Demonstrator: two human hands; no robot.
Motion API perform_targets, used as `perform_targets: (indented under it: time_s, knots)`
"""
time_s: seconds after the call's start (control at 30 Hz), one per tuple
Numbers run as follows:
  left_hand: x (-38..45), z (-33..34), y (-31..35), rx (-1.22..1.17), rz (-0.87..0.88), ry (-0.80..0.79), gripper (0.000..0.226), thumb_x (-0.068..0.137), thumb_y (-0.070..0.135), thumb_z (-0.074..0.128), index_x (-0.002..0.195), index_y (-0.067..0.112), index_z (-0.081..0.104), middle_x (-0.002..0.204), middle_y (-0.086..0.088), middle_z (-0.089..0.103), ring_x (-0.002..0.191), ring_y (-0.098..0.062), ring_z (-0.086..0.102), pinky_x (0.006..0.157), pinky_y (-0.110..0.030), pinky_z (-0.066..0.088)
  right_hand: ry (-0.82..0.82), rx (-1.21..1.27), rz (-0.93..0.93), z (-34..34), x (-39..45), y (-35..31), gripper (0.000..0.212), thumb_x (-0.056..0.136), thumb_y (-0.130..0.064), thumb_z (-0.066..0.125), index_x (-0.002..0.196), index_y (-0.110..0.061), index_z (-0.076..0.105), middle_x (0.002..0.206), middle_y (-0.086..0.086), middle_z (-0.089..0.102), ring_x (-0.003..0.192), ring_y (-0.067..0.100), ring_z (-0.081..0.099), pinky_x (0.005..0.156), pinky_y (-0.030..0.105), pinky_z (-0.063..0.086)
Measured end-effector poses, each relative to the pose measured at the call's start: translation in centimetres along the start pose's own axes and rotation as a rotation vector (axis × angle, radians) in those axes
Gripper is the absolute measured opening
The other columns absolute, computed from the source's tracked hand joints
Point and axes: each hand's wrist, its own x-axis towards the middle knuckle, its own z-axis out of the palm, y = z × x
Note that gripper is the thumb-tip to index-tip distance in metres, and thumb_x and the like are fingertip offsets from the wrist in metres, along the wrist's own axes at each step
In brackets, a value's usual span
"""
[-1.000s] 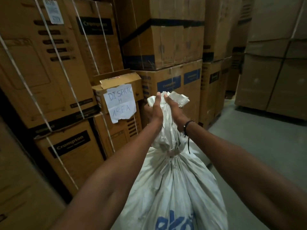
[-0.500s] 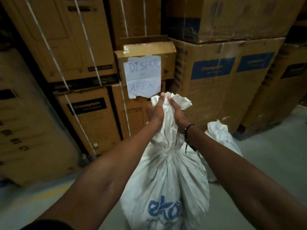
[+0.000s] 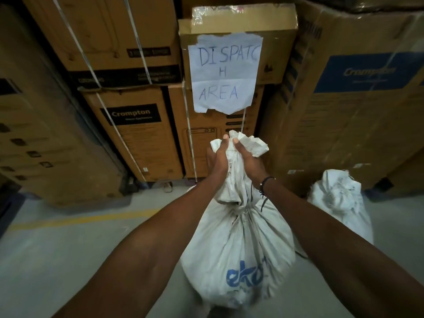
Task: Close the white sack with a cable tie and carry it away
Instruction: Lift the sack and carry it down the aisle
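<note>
Far left, stacked cartons (image 3: 46, 138), brown, some bound with white strapping; one label reads "Crompton". Yellow line (image 3: 87, 219) painted on the grey floor (image 3: 57, 260) below them. Centre top, a paper sign (image 3: 223, 72) taped to a smaller carton, hand-lettered "DISPATC H AREA". Just under the sign, both arms reach forward. Left hand (image 3: 218, 157) clenched round the gathered neck of the sack (image 3: 236, 244), fingers wrapped on the left side of the bunched cloth. Right hand (image 3: 249, 160) grips the same neck from the right, touching the left hand at the thumbs; crumpled sack mouth sticks out above and right of the fists. Dark wristband (image 3: 266, 181) on the right wrist, a cord end hanging from it. Sack is white, blue lettering low on its front, cinched below the hands by a thin tie (image 3: 243, 212); body hangs between the forearms, and whether it touches the floor is unclear. Right of it, a second sack (image 3: 339, 203), white, on the floor against a big carton with a blue "Crompton" panel (image 3: 367, 72).
</note>
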Motion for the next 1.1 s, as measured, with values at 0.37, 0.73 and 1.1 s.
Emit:
perform_targets:
  time_s: [0.37, 0.73, 1.1]
  knots:
    - [13.5, 4.6, -7.2, 0.017, -0.152, 0.06, 0.054, 0.09, 0.059, 0.07, 0.131, 0.024, 0.062, 0.125, 0.008, 0.061, 0.121, -0.018, 0.059, 0.114, -0.048, 0.046, -0.035, -0.058, 0.162, -1.3, 13.5, 6.3, 0.062, 0.072, -0.081, 0.079, 0.113, -0.035, 0.077, 0.116, -0.004, 0.083, 0.114, 0.019, 0.079, 0.112, 0.051, 0.057]
    - [26.8, 4.6, -17.5, 0.031, -0.224, 0.279, 0.085, 0.077, 0.077, 0.065, 0.14, 0.019, 0.06, 0.141, -0.006, 0.064, 0.133, -0.03, 0.059, 0.115, -0.055, 0.045, -0.187, -0.148, 0.326, 0.7, 28.0, 20.0, 0.076, 0.072, -0.088, 0.077, 0.119, -0.028, 0.079, 0.112, -0.001, 0.084, 0.108, 0.017, 0.08, 0.106, 0.046, 0.061]
    - [33.8, 3.2, -25.0, 0.03, -0.161, 0.306, 0.051, 0.087, 0.06, 0.07, 0.113, 0.016, 0.077, 0.11, -0.004, 0.08, 0.107, -0.023, 0.075, 0.103, -0.052, 0.057, -0.143, -0.244, 0.351, 1.8, 34.5, 30.4, 0.095, 0.06, -0.1, 0.072, 0.127, -0.032, 0.075, 0.119, -0.003, 0.082, 0.113, 0.017, 0.078, 0.105, 0.048, 0.061]
